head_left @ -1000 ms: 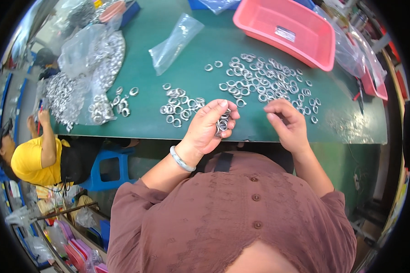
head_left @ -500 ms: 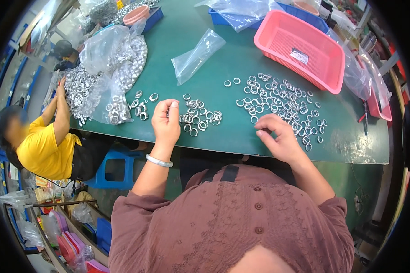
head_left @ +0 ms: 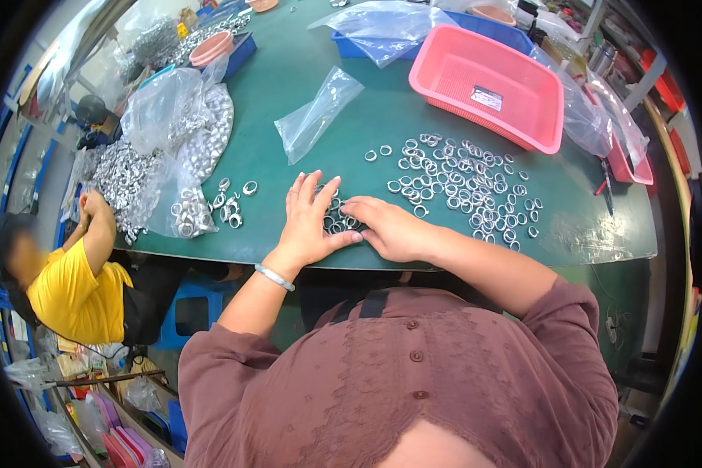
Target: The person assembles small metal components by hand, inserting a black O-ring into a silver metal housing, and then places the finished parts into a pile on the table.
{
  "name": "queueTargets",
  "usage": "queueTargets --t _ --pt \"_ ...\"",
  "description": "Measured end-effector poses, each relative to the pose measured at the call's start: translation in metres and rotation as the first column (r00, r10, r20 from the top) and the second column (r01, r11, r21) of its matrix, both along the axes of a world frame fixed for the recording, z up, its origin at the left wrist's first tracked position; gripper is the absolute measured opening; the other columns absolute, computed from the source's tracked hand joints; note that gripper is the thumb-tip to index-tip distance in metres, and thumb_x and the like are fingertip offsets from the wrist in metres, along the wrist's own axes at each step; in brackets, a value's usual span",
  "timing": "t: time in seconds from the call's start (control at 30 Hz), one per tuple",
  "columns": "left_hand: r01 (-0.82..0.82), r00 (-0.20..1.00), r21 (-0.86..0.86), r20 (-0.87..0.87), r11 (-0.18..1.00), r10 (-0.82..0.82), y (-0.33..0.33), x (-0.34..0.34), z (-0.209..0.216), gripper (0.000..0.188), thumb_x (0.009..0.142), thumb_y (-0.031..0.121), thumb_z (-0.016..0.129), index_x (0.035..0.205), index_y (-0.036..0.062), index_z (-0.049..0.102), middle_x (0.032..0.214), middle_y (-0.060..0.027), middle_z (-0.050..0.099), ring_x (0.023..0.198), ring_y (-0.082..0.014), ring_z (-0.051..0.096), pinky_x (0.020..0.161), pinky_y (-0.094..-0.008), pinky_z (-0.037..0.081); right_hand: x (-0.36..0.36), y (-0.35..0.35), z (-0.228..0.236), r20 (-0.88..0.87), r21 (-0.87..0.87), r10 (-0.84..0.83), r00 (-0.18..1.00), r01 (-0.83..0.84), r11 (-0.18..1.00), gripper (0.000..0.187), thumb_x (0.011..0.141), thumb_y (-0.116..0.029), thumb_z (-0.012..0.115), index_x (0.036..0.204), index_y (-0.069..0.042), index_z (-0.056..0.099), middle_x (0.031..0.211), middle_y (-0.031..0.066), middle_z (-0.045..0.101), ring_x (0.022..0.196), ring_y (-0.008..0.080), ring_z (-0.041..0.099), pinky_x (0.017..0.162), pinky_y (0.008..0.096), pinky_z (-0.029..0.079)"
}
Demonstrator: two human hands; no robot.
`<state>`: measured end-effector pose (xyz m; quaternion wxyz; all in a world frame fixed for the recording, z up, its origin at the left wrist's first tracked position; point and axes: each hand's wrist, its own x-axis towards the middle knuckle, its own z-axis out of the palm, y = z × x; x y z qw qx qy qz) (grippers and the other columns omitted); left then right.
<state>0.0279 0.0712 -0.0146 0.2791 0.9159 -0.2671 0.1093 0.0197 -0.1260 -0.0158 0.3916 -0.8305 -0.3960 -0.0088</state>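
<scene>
- Rings [head_left: 340, 224] under the hands: where, exactly?

- Small pile on the table [head_left: 382, 117], left of the pink basket [head_left: 507, 66] and well toward the wearer from it.

- Hands?

- Left hand [head_left: 304, 226] over the pile's left side, fingers spread wide, no grip visible. Right hand [head_left: 396, 232] at the pile's right side, fingers bent and bunched, touching rings. Can't tell if it has one pinched; undersides hidden.

- Main risk?

- Spill. Both hands sit close to the table edge farthest from the basket. A pull toward the body could drag rings off, and the wide left fingers leave gaps to slip through.

- Mixing?

- Possible. Big spread [head_left: 462, 183] lies just on the basket's near side, and its closest rings aren't far from the right forearm. A sweeping elbow could scatter them or push the groups together.

- Left side?

- Few loose rings [head_left: 228, 204] farther left of the basket than the pile, beside a clear bag [head_left: 189, 209] with rings in it. Left hand sliding outward could blend those in.

- Visibility?

- Poor. Palms cover part of the pile, so a ring could get missed underneath.
</scene>
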Motion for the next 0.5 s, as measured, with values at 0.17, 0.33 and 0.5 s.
queueTargets --t 0.17,0.33,0.5 --pt "-0.072 0.988 0.158 0.145 0.985 0.049 -0.012 0.01 -0.005 0.062 0.066 0.036 0.07 0.12 0.0116 0.051 0.123 -0.0232 0.043 0.117 -0.043 0.035 0.097 -0.0493 0.027 0.008 -0.017 0.018 0.009 -0.039 -0.07 0.998 0.07 0.997 0.034 0.074 -0.004 0.059 0.107 -0.001 0.054 0.115 0.0192 0.05 0.107 0.035 0.048 0.09 0.0396 0.042" --pt "-0.168 0.986 0.334 0.064 0.927 0.156 -0.024 0.007 0.011 0.076 0.068 0.046 0.065 0.131 0.0133 0.038 0.135 -0.0147 0.034 0.129 -0.0365 0.022 0.099 -0.061 0.008 0.016 -0.033 0.042 0.225 -0.098 -0.055 0.973 0.078 0.992 0.028 0.068 -0.005 0.059 0.095 0.001 0.056 0.102 0.0179 0.054 0.098 0.0343 0.052 0.083 0.0399 0.044" --pt "0.186 0.944 0.266 0.217 0.946 -0.247 -0.039 0.028 0.061 0.057 0.079 0.03 0.062 0.125 0.0015 0.042 0.129 -0.0215 0.04 0.124 -0.0383 0.03 0.101 -0.0454 0.023 0.036 0.008 0.135 0.505 -0.105 -0.055 0.861 0.124 0.987 0.021 0.064 -0.011 0.062 0.083 -0.001 0.059 0.081 0.0151 0.058 0.081 0.0324 0.059 0.068 0.0404 0.049"
